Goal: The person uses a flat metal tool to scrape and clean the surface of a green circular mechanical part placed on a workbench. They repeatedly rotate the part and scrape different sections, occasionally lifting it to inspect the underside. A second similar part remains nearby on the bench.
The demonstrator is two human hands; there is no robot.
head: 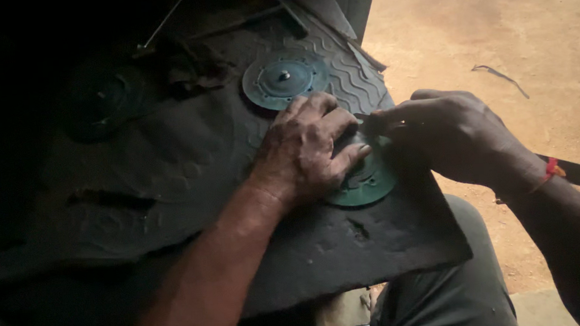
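Left hand I press flat, fingers spread, on the green metal disc lying on the dark rubber mat. Right hand pinches closed at the disc's edge; on what, I cannot tell. I judge some fitting work; next needs steady pressure.

I sit at the edge of a dark, unlit space, and everything to my left sinks into shadow. Under my work lies a black rubber mat with a wavy tread pattern, worn and torn along its near edge. Past it, to my right, bare reddish-brown dirt ground glows in warm daylight, with a thin twig lying on it. A dark upright post stands at the mat's far corner.
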